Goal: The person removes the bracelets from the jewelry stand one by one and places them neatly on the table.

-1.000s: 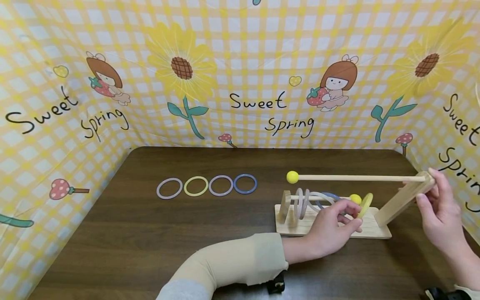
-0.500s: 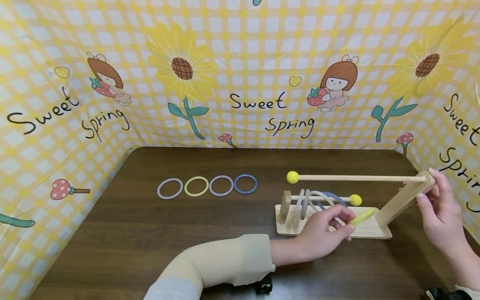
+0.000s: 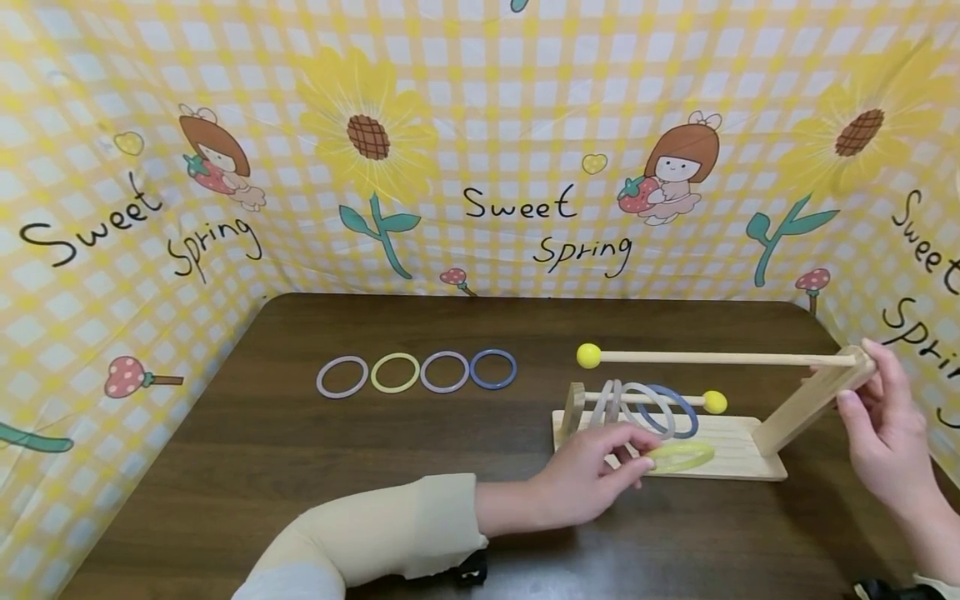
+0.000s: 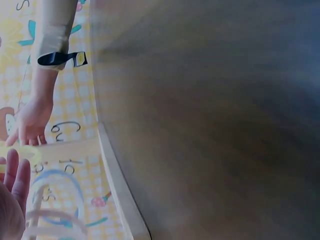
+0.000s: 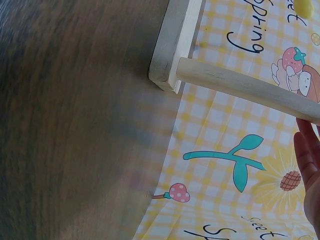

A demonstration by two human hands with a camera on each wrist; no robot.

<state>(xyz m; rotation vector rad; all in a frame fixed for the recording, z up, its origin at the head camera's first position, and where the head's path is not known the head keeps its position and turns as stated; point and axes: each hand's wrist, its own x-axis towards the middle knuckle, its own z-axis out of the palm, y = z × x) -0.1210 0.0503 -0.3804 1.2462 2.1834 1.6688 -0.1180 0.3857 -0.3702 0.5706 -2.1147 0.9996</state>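
Note:
A yellow ring (image 3: 682,457) is pinched between the thumb and fingers of my left hand (image 3: 588,477), off the pegs and above the front of the wooden stand's base (image 3: 738,437). Behind it, a blue ring (image 3: 684,414) and several whitish rings (image 3: 651,408) hang on the lower peg, which ends in a yellow ball (image 3: 715,402). My right hand (image 3: 888,425) grips the top of the slanted post (image 3: 813,402). From that post the upper rod (image 3: 712,358) runs left to another yellow ball (image 3: 588,356), with no ring on it.
Further left on the dark wooden table (image 3: 300,475) lies a row of flat rings: a lilac one (image 3: 321,387), a yellow one (image 3: 375,383), a purple one (image 3: 426,383) and a blue one (image 3: 495,386). A checked cloth (image 3: 510,125) stands around the back and sides.
My left hand has moved left and toward me with the yellow ring, away from the lower peg's ball end, and the ring has tipped from upright to nearly flat. My right hand stays put.

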